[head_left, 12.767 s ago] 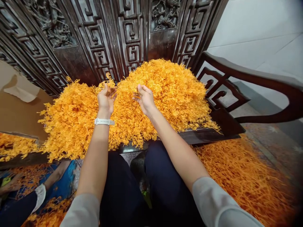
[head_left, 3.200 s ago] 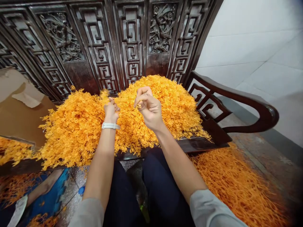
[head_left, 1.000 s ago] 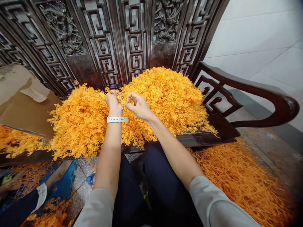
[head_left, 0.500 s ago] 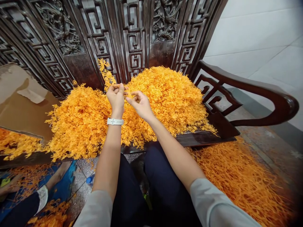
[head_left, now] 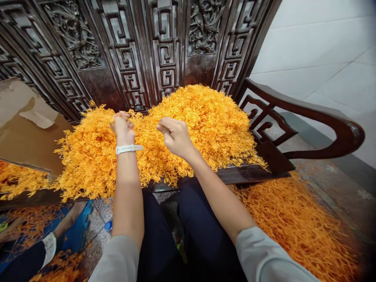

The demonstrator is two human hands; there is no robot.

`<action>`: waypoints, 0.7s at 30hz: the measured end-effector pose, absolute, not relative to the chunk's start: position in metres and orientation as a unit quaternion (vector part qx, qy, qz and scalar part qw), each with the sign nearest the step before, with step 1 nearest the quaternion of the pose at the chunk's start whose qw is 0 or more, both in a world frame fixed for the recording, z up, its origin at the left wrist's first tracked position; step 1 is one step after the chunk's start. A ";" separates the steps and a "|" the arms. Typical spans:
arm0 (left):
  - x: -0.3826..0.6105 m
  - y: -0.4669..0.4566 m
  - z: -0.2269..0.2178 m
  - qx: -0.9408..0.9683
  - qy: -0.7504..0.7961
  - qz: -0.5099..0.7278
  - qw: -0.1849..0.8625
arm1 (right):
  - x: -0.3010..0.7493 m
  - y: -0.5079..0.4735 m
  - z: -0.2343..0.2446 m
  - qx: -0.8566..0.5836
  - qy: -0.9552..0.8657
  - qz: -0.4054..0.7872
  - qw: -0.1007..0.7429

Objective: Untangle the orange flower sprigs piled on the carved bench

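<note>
My left hand (head_left: 123, 127), with a pale watch strap on its wrist, is over the left part of a big heap of yellow-orange plastic-looking sprigs (head_left: 202, 121). Its fingers are curled closed, and what they hold, if anything, blends with the orange behind. My right hand (head_left: 175, 136) is closed as well, thumb pressed to the curled fingers, in front of the heap's middle. Whatever may be in it is hidden. A gap separates the two hands.
The heap lies on a dark carved wooden bench (head_left: 243, 172) with a curved armrest (head_left: 320, 113). Cardboard (head_left: 29, 133) stands at left. Orange strands (head_left: 293, 223) cover the floor at right. Another person's leg (head_left: 69, 219) and a blue bottle cap (head_left: 108, 226) show low left.
My hands were together, with a yellow-orange sprig standing up from the left one. Now they are apart: the left has moved left and down, and the right has closed more tightly.
</note>
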State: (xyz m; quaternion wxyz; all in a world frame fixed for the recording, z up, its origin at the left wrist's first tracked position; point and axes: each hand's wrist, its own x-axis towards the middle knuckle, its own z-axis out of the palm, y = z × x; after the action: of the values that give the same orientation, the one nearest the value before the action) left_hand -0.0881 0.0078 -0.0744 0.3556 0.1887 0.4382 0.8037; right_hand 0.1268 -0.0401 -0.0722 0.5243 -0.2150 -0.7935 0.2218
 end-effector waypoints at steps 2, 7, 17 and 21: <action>-0.108 0.001 -0.075 0.165 0.436 0.823 0.326 | 0.123 -0.048 -0.068 -0.211 -0.773 0.255 0.541; -0.116 -0.012 -0.069 0.157 0.417 0.830 0.335 | 0.119 -0.022 -0.097 -0.366 -0.683 0.331 0.538; -0.058 -0.010 -0.070 0.326 0.386 0.731 0.459 | 0.124 -0.013 -0.105 -0.328 -0.785 0.175 0.495; -0.051 -0.010 -0.070 0.376 0.368 0.677 0.516 | 0.123 -0.012 -0.105 -0.268 -0.803 0.205 0.491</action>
State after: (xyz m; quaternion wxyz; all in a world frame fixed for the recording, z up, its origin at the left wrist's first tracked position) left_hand -0.0507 -0.0100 -0.0705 0.5155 0.3758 0.3679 0.6765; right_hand 0.1225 -0.0118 -0.1049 0.4909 -0.2679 -0.8032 0.2054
